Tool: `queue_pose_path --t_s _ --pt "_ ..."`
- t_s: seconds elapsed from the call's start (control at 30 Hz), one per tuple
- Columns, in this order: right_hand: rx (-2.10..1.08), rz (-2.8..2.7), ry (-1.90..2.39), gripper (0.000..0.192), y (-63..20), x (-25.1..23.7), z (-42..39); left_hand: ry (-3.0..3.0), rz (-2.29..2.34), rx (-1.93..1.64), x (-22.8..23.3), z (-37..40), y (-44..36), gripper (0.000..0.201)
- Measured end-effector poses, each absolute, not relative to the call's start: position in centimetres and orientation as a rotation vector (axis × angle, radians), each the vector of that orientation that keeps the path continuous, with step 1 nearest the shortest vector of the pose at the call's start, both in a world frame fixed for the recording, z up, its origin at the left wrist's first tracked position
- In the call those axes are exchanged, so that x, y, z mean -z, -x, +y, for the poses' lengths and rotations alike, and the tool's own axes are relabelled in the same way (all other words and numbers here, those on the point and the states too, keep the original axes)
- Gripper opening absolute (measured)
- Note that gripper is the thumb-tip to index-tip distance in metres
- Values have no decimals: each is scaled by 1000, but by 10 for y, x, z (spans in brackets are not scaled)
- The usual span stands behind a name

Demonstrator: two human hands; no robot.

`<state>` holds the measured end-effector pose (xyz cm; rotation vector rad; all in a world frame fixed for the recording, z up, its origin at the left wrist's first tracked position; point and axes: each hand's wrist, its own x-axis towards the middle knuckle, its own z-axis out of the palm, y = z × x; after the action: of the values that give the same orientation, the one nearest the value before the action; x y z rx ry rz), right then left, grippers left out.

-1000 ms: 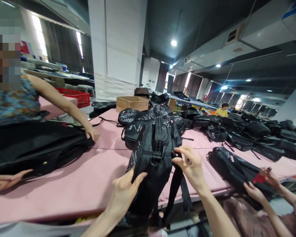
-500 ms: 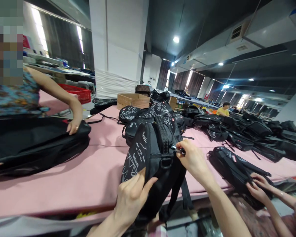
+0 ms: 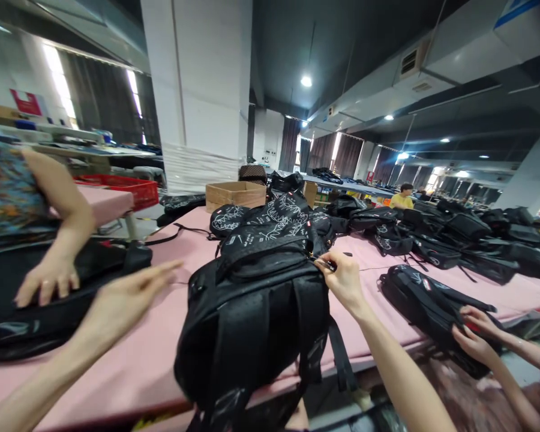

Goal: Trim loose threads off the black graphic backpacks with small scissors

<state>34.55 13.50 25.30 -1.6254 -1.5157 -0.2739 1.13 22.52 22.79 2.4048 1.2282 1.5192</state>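
A black backpack (image 3: 256, 324) stands on the pink-covered table in front of me, its straps and padded back turned towards me. My left hand (image 3: 128, 300) is off the bag, in the air to its left, fingers stretched out and blurred. At the bag's upper right edge, my right hand (image 3: 342, 276) pinches a small dark tool with a metal tip (image 3: 330, 264), which looks like thread snips. Its tip is close to the bag's top seam; whether it touches cannot be made out. White-printed backpacks (image 3: 281, 216) lie just behind.
A co-worker's hand (image 3: 49, 279) presses on a black bag (image 3: 112, 264) at the left. Another person's hands (image 3: 477, 336) work on a backpack (image 3: 423, 294) at the right. A cardboard box (image 3: 235, 195) and a pile of bags (image 3: 468, 231) stand farther back on the pink table (image 3: 162, 336).
My left hand has let go of the bag and moved left. The backpack has turned so its straps face me. My right hand stays near its top edge with the tool.
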Motion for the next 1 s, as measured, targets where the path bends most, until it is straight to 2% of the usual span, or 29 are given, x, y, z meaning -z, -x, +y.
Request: queue_pose_path --t_s 0.07,0.17,0.23,0.33,0.4,0.53,0.67,0.87,1.0 --pt "235 -1510 1584 10 -337 -251 135 -2454 1264 -1923 -254 208 -31 30" --pt "215 -1509 1565 12 -334 -254 137 -3141 705 -1593 -268 166 -85 26" --pt "255 -1492 1600 12 -337 -256 136 -3298 868 -1449 -264 144 -119 32" --pt "303 -1511 1686 13 -338 -260 131 -3305 1251 -1435 -255 130 -147 40" --pt "352 -1564 1754 10 -334 -265 131 -3296 1336 -1478 -252 129 -153 31" --pt "470 -1591 1938 17 -322 -274 143 -3342 1123 -1552 -247 138 -150 17" --pt "205 -1684 1725 9 -324 -278 160 -3259 1038 -1725 -238 142 -133 18" --pt "-344 -1673 1146 26 -314 -278 164 -3288 880 -1743 -232 136 -112 32" --pt "-432 -1480 981 23 -294 -272 154 -3340 803 -1679 -234 147 -97 39"
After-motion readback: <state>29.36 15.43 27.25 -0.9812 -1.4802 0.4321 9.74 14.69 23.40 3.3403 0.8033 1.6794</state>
